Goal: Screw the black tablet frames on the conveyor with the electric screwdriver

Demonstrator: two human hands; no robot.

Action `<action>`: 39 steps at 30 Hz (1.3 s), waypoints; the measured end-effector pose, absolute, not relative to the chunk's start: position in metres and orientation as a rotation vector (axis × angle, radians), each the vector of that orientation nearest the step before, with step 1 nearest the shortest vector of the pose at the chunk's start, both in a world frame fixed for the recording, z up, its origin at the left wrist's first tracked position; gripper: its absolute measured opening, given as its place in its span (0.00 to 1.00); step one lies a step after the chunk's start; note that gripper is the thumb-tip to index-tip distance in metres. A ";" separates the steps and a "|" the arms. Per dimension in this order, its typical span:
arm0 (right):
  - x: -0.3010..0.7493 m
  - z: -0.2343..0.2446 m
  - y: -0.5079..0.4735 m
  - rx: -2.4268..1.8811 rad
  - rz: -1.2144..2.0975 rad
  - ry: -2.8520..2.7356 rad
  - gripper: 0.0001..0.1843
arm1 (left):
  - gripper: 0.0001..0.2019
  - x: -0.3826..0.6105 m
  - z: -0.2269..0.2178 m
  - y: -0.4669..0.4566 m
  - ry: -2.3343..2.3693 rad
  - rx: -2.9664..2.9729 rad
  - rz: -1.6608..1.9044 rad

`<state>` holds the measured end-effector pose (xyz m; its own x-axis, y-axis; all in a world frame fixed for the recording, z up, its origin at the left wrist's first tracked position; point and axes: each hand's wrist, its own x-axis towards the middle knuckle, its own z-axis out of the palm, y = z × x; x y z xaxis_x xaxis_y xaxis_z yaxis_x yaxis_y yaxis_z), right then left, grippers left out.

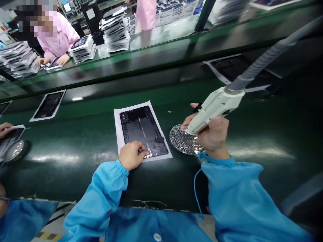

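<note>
A tablet back housing (133, 131) with dark insides lies on a white sheet (117, 126) before me. A thin strip cable (144, 133) runs down its middle. My left hand (132, 155) rests on the housing's lower edge, its fingers pinched near the cable's lower end; whatever they grip is too small to make out. My right hand (213, 136) is wrapped round a pale electric screwdriver (210, 107) with a grey corrugated hose. The screwdriver slants down over a round metal screw tray (180, 139) dotted with small holes or screws. Its tip is hidden.
More housings on white sheets (48, 104) lie on the green bench (75, 141). Another worker's hand (5, 129) and a round tray (14, 150) are at left. Across the bench, a person in pink (57, 37) works beside stacked tablets (114, 30).
</note>
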<state>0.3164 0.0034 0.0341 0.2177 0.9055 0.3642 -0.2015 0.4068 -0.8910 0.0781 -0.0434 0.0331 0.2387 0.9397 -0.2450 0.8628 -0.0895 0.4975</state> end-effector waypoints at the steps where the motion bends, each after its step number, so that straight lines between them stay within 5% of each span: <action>1: 0.319 0.038 0.002 -0.823 0.898 -1.078 0.34 | 0.04 0.079 0.034 -0.043 1.660 1.958 0.184; 15: 0.297 0.074 -0.031 -0.718 1.338 -1.649 0.27 | 0.11 0.089 0.043 0.006 1.422 1.588 -0.104; 21: 0.285 0.072 -0.048 -0.912 1.055 -1.933 0.09 | 0.12 0.090 0.043 0.007 1.344 1.582 -0.105; 39: 0.285 0.059 -0.058 -1.051 1.103 -1.928 0.11 | 0.12 0.095 0.048 0.008 1.315 1.536 -0.092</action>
